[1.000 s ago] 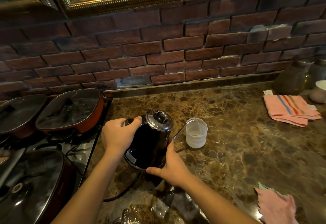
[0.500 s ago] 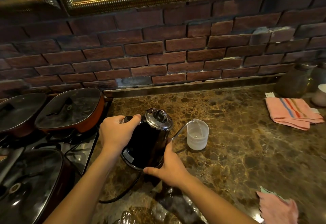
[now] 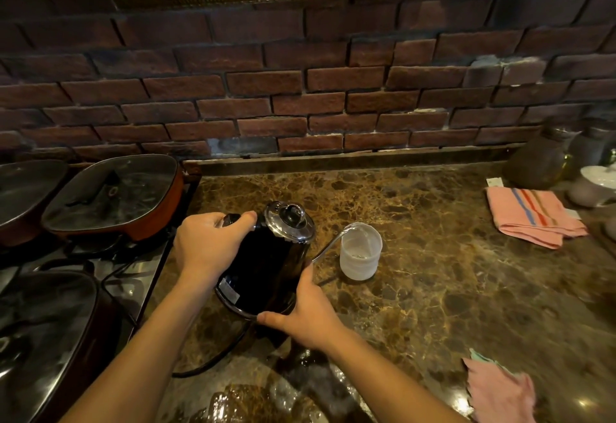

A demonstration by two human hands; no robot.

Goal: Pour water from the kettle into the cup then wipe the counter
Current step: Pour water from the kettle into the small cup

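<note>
A black kettle (image 3: pixel 266 266) with a chrome lid is tilted to the right above the brown marble counter (image 3: pixel 450 289). Its thin gooseneck spout reaches over the rim of a small translucent white cup (image 3: pixel 360 252), which has some water in its bottom. My left hand (image 3: pixel 208 242) is wrapped around the kettle's handle. My right hand (image 3: pixel 306 316) cups the kettle's lower right side and base. A pink cloth (image 3: pixel 500 392) lies crumpled at the counter's front right.
Lidded pans (image 3: pixel 110 196) sit on the stove at the left. A folded pink striped towel (image 3: pixel 533 216), jars (image 3: pixel 536 162) and a white bowl (image 3: pixel 596 186) stand at the back right. A black cord (image 3: pixel 213 359) trails from under the kettle. A brick wall backs the counter.
The kettle has tipped a little further toward the cup and the water level in the cup has risen slightly. Both hands keep their hold.
</note>
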